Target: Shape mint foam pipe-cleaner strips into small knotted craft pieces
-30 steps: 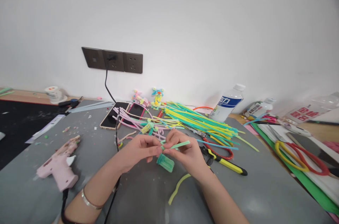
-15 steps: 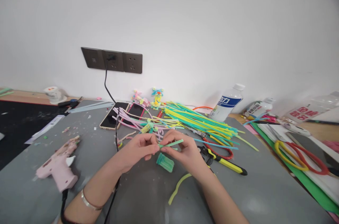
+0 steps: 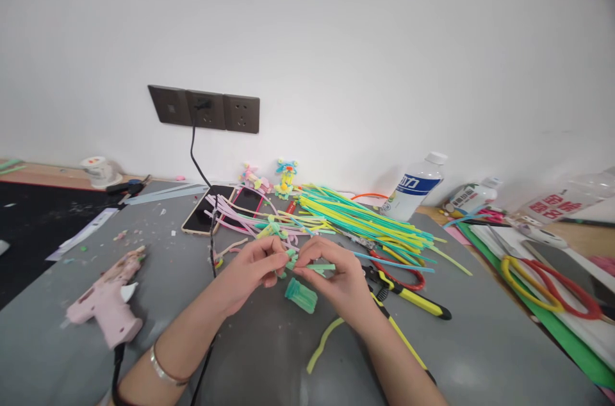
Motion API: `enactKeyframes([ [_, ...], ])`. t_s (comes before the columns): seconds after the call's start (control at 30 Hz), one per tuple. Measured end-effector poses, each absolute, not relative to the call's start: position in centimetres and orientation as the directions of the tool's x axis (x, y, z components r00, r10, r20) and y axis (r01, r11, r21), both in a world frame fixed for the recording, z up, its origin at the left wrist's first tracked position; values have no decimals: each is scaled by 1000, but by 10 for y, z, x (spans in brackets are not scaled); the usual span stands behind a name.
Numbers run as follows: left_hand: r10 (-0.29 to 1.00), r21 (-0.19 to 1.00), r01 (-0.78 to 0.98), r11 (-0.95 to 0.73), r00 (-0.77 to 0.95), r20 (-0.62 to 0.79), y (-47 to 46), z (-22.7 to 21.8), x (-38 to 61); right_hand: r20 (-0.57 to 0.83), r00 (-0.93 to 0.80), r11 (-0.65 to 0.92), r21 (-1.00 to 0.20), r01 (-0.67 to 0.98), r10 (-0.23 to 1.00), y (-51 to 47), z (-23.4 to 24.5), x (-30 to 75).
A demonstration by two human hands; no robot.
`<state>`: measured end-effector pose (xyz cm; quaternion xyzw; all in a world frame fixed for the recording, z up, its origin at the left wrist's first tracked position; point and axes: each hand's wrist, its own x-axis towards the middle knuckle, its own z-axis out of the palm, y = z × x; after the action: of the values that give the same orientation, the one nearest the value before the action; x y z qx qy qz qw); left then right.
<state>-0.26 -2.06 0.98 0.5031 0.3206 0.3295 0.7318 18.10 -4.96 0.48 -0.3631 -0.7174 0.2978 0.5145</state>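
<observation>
Between my two hands is a light green pipe cleaner (image 3: 323,267), bent at its left part. My left hand (image 3: 262,263) pinches the bent end. My right hand (image 3: 331,268) grips it closer to the straight end, which sticks out past my fingers. Just below them on the mat lies a teal bundle of short pipe cleaner pieces (image 3: 301,295). A loose yellow-green pipe cleaner (image 3: 323,345) lies under my right wrist. Yellow-and-black pliers (image 3: 413,298) rest to the right of my right hand.
A pink glue gun (image 3: 108,303) lies at left, its black cord running across the mat. Behind my hands are a pile of pipe cleaners (image 3: 360,220), a phone (image 3: 204,212) and small pipe cleaner figures (image 3: 286,178). A bottle (image 3: 416,185) and scissors (image 3: 528,284) are at right.
The left part of the green pipe cleaner is now more bent, and its straight end has tipped lower. My right hand has shifted slightly, and more of the pliers shows beside my right forearm.
</observation>
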Motion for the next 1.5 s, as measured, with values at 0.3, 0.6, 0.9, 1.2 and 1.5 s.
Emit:
enactKeyframes([
  [0.3, 657, 950, -92, 298, 742, -134, -19, 6, -9, 370, -270, 403, -912, 76, 889, -46, 3, 186],
  [0.6, 732, 928, -122, 353, 653, -193, -19, 5, -5, 489, -77, 494, -865, 83, 869, -44, -2, 182],
  [0.9, 834, 938, -182, 294, 528, -159, -20, 1, 3, 813, -119, 718, -422, 554, 570, -53, -1, 174],
  [1.2, 878, 946, -193, 262, 454, -151, -20, 4, 5, 811, -236, 743, -319, 588, 535, -50, -3, 177],
  [1.5, 835, 853, -314, 416, 503, -223, -21, -5, 8, 817, -143, 745, -417, 521, 558, -52, 2, 174],
])
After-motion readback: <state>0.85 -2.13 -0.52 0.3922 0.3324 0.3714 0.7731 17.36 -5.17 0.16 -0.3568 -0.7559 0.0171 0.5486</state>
